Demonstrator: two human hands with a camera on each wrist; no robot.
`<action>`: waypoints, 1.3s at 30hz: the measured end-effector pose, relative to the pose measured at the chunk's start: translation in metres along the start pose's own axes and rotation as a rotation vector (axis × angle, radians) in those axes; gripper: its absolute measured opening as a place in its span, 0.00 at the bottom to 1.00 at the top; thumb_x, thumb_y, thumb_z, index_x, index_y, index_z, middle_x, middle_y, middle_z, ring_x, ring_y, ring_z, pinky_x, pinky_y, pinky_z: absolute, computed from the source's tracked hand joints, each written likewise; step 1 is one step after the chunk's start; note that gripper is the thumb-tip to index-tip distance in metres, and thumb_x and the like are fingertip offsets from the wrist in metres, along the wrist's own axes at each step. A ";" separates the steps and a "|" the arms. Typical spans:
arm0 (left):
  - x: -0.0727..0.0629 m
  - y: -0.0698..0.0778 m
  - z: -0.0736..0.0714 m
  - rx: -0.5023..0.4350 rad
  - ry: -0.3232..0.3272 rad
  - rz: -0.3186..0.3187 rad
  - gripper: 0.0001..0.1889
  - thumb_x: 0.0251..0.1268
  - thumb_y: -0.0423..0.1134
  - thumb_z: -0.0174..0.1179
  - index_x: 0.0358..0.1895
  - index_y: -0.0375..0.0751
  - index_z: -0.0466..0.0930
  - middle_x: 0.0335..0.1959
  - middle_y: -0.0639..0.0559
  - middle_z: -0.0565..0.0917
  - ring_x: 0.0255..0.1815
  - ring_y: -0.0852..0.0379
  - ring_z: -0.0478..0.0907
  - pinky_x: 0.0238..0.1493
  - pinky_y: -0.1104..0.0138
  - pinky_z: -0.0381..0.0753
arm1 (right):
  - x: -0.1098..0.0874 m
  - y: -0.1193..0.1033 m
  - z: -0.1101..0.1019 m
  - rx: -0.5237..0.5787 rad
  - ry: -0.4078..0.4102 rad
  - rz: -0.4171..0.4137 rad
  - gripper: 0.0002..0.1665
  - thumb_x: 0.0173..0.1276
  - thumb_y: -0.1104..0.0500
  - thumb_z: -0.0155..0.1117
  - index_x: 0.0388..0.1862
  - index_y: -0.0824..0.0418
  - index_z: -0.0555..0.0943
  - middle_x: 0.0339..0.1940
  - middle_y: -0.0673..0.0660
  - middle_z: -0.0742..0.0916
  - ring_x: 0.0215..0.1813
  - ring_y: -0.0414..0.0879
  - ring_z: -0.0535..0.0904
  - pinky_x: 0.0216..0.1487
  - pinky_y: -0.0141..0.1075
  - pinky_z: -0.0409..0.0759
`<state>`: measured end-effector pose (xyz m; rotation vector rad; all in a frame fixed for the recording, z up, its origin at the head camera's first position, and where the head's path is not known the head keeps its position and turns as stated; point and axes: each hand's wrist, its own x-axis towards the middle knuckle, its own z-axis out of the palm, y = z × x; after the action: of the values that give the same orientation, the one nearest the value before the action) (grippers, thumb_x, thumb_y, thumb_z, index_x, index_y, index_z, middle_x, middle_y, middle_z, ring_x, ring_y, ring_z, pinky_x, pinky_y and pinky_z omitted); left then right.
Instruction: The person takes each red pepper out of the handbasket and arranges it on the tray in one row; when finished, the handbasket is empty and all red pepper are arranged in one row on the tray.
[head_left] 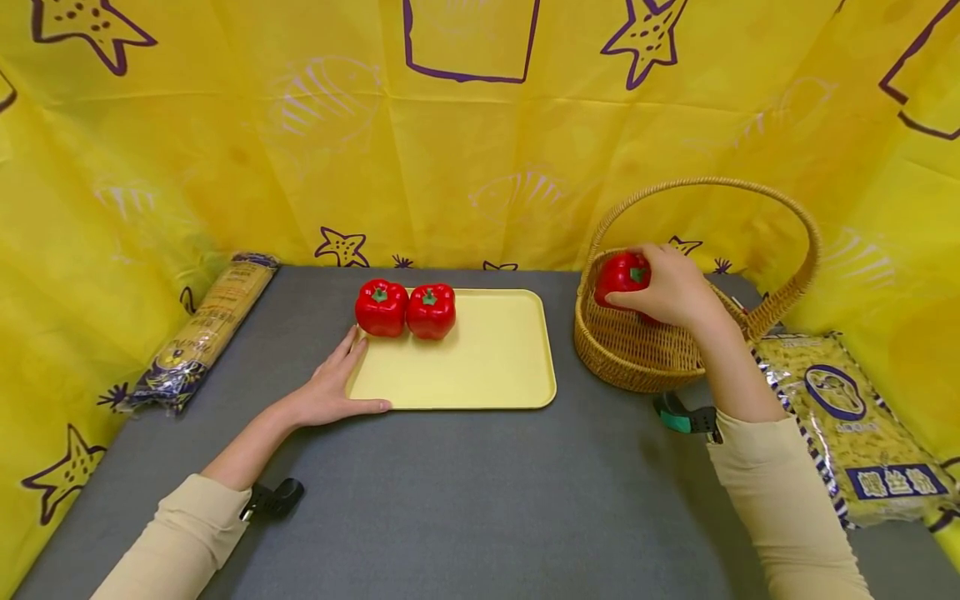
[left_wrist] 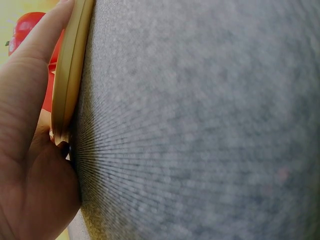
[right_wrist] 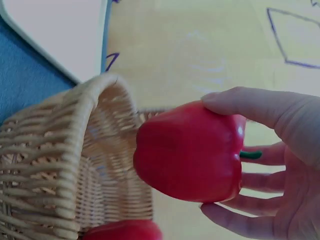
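Your right hand [head_left: 675, 287] has its thumb and fingers curved around a red pepper [head_left: 617, 279], the green stem facing your palm, at the mouth of the wicker basket [head_left: 637, 377]; you cannot tell exactly how high it sits against the rim. A second red pepper [right_wrist: 122, 232] lies inside the basket, below the one you hold. Your left hand [head_left: 333, 387] holds nothing: its fingers are straight, the thumb spread wide from the rest, touching the left end of the yellow tray [head_left: 487, 358]. Two more peppers [head_left: 381, 312] sit side by side at the tray's far left corner. On the grey worktop [head_left: 450, 492], a long packet [head_left: 210, 321] lies at far left and a clear bag [head_left: 847, 417] at right, near the basket.
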<state>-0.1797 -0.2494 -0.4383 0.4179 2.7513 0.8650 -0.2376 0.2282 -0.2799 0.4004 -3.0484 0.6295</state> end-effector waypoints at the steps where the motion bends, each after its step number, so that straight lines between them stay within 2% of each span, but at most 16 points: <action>1: 0.000 0.000 0.000 -0.002 -0.001 0.002 0.62 0.52 0.65 0.66 0.78 0.34 0.38 0.79 0.41 0.30 0.77 0.36 0.34 0.65 0.31 0.40 | -0.003 -0.003 -0.001 0.003 0.008 -0.004 0.45 0.60 0.48 0.72 0.67 0.69 0.66 0.59 0.72 0.73 0.58 0.67 0.67 0.54 0.63 0.71; 11: -0.001 0.001 -0.001 -0.002 -0.008 -0.003 0.62 0.53 0.65 0.66 0.78 0.33 0.38 0.79 0.41 0.29 0.77 0.35 0.34 0.65 0.31 0.40 | -0.022 -0.031 0.002 0.045 0.075 -0.051 0.43 0.57 0.48 0.74 0.67 0.66 0.68 0.60 0.68 0.74 0.58 0.65 0.69 0.52 0.61 0.74; 19: 0.000 0.000 0.000 0.001 0.001 0.004 0.62 0.53 0.65 0.66 0.78 0.33 0.38 0.79 0.42 0.30 0.77 0.37 0.34 0.65 0.31 0.40 | -0.022 -0.045 0.019 0.092 0.109 -0.112 0.42 0.55 0.49 0.76 0.65 0.64 0.71 0.60 0.63 0.76 0.59 0.59 0.71 0.53 0.58 0.77; 30: -0.001 0.000 0.000 -0.001 -0.004 0.005 0.61 0.53 0.64 0.66 0.78 0.33 0.38 0.79 0.40 0.30 0.77 0.35 0.35 0.64 0.30 0.41 | -0.010 -0.054 0.053 0.118 0.027 -0.166 0.43 0.54 0.46 0.76 0.65 0.63 0.71 0.57 0.60 0.78 0.55 0.57 0.75 0.52 0.53 0.78; 39: -0.001 0.000 -0.001 0.000 0.002 0.007 0.61 0.53 0.64 0.66 0.78 0.34 0.38 0.79 0.40 0.30 0.77 0.36 0.35 0.65 0.30 0.41 | 0.002 -0.065 0.073 0.142 -0.046 -0.180 0.43 0.54 0.49 0.77 0.65 0.64 0.71 0.61 0.62 0.76 0.57 0.57 0.74 0.51 0.51 0.80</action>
<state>-0.1792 -0.2498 -0.4374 0.4272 2.7526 0.8678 -0.2194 0.1414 -0.3214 0.6923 -2.9720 0.8392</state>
